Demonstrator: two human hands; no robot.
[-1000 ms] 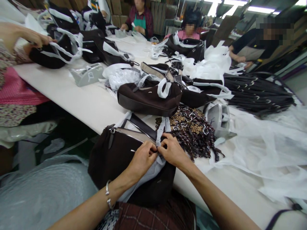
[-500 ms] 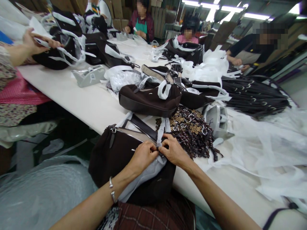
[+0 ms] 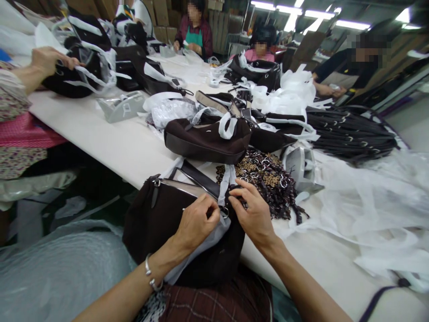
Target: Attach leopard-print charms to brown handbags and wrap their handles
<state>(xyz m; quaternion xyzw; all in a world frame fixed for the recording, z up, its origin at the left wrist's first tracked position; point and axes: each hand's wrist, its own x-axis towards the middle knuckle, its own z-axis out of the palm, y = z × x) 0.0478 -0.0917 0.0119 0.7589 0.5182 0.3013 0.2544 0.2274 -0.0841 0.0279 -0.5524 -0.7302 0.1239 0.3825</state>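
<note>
A dark brown bag [image 3: 150, 228] leans against the table edge over my lap, its zipped top facing up. My left hand [image 3: 199, 219] is curled over the bag beside a metal ring [image 3: 224, 212]; its fingers are bent together, and what they hold, if anything, is hidden. Just right of the ring, my right hand [image 3: 251, 210] hovers with thumb and fingers apart, nothing visible between them. A strap wrapped in white paper [image 3: 224, 190] rises from the ring between both hands. Grey-white lining paper [image 3: 191, 255] lies across the bag below my left hand.
Behind the bag lie another brown bag [image 3: 204, 143], beaded tassels with rings [image 3: 268, 179] and a grey tape dispenser [image 3: 301, 167]. White sheeting [image 3: 368, 201] covers the right side. A co-worker's hand [image 3: 50, 62] touches a bag at left. A foam roll [image 3: 67, 273] stands lower left.
My right hand has moved away from the ring and its fingers have spread. My left hand has shifted slightly left, uncovering the ring. The co-worker's hand at left has closed more.
</note>
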